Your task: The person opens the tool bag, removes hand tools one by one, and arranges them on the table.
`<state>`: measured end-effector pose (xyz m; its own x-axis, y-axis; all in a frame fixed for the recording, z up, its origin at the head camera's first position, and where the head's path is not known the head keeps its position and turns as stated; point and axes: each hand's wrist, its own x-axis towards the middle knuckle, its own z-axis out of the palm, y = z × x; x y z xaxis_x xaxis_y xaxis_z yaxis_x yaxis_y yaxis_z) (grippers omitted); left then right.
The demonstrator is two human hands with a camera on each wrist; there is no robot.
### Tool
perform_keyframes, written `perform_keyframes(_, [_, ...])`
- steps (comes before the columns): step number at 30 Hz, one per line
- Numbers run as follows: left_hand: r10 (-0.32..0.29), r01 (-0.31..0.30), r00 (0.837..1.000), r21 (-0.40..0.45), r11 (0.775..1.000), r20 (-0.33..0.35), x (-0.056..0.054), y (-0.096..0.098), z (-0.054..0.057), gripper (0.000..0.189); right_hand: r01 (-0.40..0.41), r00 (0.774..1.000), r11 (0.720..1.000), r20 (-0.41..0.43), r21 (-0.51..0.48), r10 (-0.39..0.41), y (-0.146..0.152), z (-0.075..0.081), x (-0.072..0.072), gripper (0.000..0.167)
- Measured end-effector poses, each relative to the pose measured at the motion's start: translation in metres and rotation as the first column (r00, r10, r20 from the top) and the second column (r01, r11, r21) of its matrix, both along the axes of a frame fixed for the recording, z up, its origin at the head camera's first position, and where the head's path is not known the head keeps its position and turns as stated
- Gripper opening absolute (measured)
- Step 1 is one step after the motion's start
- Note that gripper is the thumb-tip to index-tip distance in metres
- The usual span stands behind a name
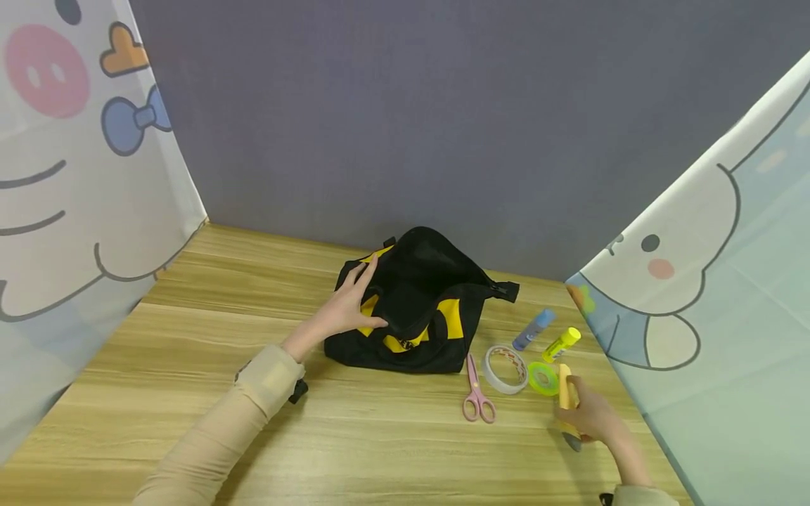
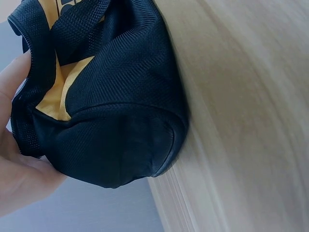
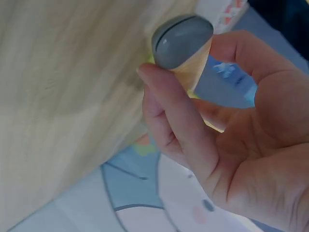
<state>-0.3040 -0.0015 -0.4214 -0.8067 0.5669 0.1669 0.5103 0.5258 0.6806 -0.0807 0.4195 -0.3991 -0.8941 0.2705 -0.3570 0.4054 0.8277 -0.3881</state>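
A black and yellow zip bag (image 1: 405, 362) stands on the wooden table with its mouth gaping upward. My left hand (image 1: 344, 306) is at the left side of that opening, thumb and fingers spread wide against the rim. In the left wrist view, the zip-edged rim (image 2: 24, 121) covers part of the fingers. Off to the right, my right hand (image 1: 595, 414) grips a yellow, elongated object (image 1: 565, 386) with a rounded grey end (image 3: 181, 41). A dark slit runs across that end; the kind of object I cannot tell.
Between bag and right hand lie pink scissors (image 1: 474, 397), a white tape roll (image 1: 490, 372) and a green tape roll (image 1: 543, 379). Behind them are a blue glue stick (image 1: 534, 330) and a yellow one (image 1: 561, 344). A grey wall (image 1: 380, 126) backs the table; printed cloths (image 1: 696, 281) flank it.
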Motion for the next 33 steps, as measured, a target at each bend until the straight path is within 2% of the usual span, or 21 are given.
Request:
perform_keyframes(6, [0.0,0.0,1.0,-0.003,1.0,-0.001,0.002,0.0,0.001,0.124,0.044,0.998,0.999,0.053,-0.013,-0.044,0.016,-0.012,0.0,0.081])
perform_keyframes(13, [-0.005,0.005,1.0,0.002,1.0,-0.02,0.005,0.001,0.001,0.122,0.074,0.995,0.997,0.073,-0.019,-0.073,0.021,-0.02,0.001,0.082])
perform_keyframes(33, [0.0,0.0,1.0,-0.007,1.0,-0.023,0.002,0.002,0.003,0.122,0.083,0.993,0.996,0.085,-0.024,-0.081,0.02,-0.022,-0.009,0.084])
